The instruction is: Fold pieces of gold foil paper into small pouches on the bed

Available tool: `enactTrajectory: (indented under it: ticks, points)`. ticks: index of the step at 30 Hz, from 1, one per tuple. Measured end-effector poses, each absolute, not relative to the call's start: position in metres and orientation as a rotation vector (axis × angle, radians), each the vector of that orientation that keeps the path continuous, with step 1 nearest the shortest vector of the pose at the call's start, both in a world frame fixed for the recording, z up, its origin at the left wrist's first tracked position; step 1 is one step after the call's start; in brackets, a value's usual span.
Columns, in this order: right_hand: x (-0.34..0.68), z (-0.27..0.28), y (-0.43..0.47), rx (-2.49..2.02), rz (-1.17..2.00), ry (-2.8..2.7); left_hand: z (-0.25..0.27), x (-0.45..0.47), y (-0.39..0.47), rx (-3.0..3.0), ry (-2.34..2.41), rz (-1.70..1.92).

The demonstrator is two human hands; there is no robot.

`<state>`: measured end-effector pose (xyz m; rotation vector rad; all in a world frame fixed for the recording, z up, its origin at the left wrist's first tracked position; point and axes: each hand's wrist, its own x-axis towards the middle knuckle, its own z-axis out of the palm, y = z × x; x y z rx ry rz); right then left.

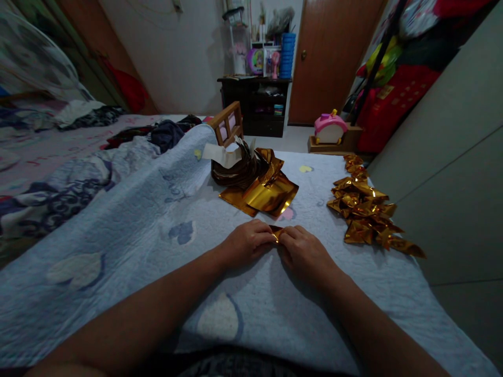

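Note:
A small piece of folded gold foil paper is pinched between my two hands, just above the bed cover. My left hand grips its left end with closed fingers. On the other end, the fingers of my right hand are closed too. Most of the piece is hidden behind my fingers. Beyond my hands lie loose gold foil sheets, flat and overlapping, against a thick curled stack of paper. Several folded gold foil pieces sit in a pile to the right.
A light blue bed cover with heart shapes lies under everything. Rumpled bedding is on the left. Past the far edge stand a pink and white toy and a dark cabinet. A pale panel borders the right side.

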<state>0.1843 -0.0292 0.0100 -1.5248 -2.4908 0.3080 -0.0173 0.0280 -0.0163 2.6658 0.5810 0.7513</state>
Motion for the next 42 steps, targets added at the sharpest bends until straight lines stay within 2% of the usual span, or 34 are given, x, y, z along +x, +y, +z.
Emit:
enactTrajectory:
  ticks: [9,18,23,42]
  points:
    - [0.182,0.006,-0.026,-1.496,0.269,-2.481,-0.016,-0.013,0.022,2.716,0.578,0.835]
    - [0.195,0.003,-0.022,-1.433,0.313,-2.487,-0.011,-0.013,0.022,2.539,0.839,0.725]
    - [0.196,0.007,-0.022,-1.454,0.382,-2.491,-0.010,-0.013,0.023,2.483,0.793,0.619]
    - [0.205,0.012,-0.030,-1.543,0.487,-2.445,-0.014,-0.010,0.020,2.792,0.633,0.703]
